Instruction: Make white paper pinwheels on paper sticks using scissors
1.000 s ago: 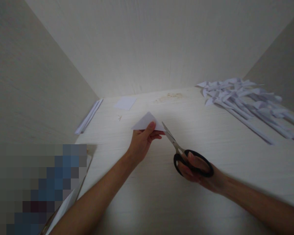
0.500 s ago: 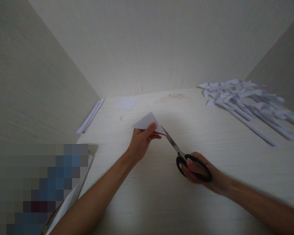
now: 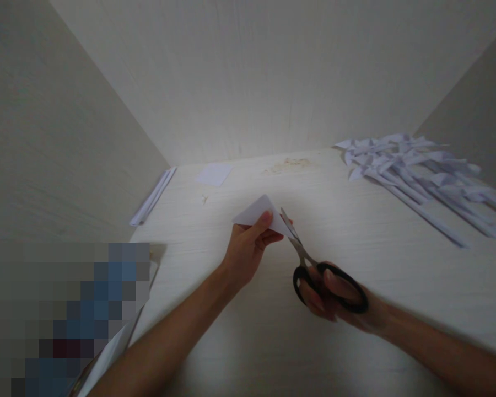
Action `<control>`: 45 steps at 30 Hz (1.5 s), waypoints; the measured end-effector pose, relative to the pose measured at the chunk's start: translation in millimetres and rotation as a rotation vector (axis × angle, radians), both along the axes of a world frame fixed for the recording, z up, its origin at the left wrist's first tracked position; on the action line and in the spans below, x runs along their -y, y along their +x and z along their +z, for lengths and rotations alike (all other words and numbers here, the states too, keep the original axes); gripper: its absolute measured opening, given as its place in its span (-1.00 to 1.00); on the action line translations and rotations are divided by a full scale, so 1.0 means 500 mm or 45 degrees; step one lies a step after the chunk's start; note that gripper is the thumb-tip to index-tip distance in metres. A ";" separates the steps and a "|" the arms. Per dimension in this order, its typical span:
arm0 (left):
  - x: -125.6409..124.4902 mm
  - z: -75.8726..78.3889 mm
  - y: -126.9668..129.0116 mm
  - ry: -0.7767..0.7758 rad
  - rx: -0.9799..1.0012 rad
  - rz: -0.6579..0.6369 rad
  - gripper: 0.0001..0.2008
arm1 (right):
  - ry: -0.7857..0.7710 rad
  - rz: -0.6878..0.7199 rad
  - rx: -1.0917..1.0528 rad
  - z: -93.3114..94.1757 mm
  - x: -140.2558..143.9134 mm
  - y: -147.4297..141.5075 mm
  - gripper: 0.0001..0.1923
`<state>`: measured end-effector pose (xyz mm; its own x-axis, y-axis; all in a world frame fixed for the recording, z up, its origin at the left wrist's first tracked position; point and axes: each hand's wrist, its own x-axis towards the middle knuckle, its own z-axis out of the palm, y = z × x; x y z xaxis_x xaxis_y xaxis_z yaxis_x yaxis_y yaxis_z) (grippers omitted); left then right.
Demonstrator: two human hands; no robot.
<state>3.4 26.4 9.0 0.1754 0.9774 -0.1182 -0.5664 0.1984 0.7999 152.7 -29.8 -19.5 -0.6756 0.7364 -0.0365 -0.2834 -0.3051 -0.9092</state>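
My left hand (image 3: 248, 251) pinches a white folded paper triangle (image 3: 259, 212) and holds it above the pale wooden table (image 3: 397, 264). My right hand (image 3: 334, 298) grips black-handled scissors (image 3: 314, 264), fingers through the loops. The metal blades point up and to the left, and their tips meet the triangle's right corner. Both forearms reach in from the bottom of the view.
A pile of folded white paper pinwheels on long paper sticks (image 3: 421, 171) lies at the back right. A small white paper square (image 3: 213, 174) and thin paper strips (image 3: 152, 196) lie at the back left by the wall. A blurred patch covers the lower left.
My left hand moved the triangle a little right and nearer to me. The scissors shifted with it, and the blades now sit at the paper's right corner.
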 end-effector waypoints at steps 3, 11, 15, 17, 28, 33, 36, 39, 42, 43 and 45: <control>0.010 -0.001 0.007 -0.050 0.024 -0.006 -0.90 | 0.063 0.002 -0.033 0.006 0.000 -0.004 -0.46; 0.013 0.004 0.006 -0.064 0.016 -0.008 -0.89 | 0.090 -0.094 -0.073 0.009 0.003 -0.002 -0.48; 0.010 -0.001 0.003 -0.031 0.051 -0.032 -0.91 | 0.061 -0.144 -0.038 0.008 0.008 -0.001 -0.48; 0.009 -0.004 0.002 -0.004 0.061 -0.047 -0.92 | 0.036 -0.157 -0.021 0.009 0.009 -0.001 -0.49; -0.004 -0.008 -0.013 0.119 -0.012 -0.134 -0.89 | 0.012 -0.144 0.085 0.016 0.004 0.005 -0.47; -0.002 -0.006 -0.012 0.137 -0.018 -0.125 -0.88 | 0.004 -0.126 0.096 0.016 0.006 0.005 -0.46; 0.003 -0.002 -0.009 0.129 -0.045 -0.108 -0.86 | 0.013 -0.104 0.062 0.018 0.008 0.002 -0.47; 0.008 0.001 -0.007 0.117 -0.064 -0.107 -0.85 | 0.044 -0.096 0.029 0.017 0.008 -0.001 -0.47; 0.012 0.001 -0.007 0.135 -0.096 -0.132 -0.85 | 0.080 -0.109 0.020 0.013 0.007 0.000 -0.47; 0.012 0.001 -0.007 0.146 -0.108 -0.143 -0.85 | 0.091 -0.108 0.017 0.012 0.006 0.001 -0.47; 0.014 0.000 -0.008 0.159 -0.122 -0.158 -0.84 | 0.100 -0.100 0.014 0.011 0.006 0.003 -0.48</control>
<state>-0.6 19.6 9.2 0.2892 0.9571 -0.0194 -0.4641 0.1580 0.8716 154.3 -32.7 -13.9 -0.6158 0.7877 0.0162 -0.2933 -0.2101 -0.9327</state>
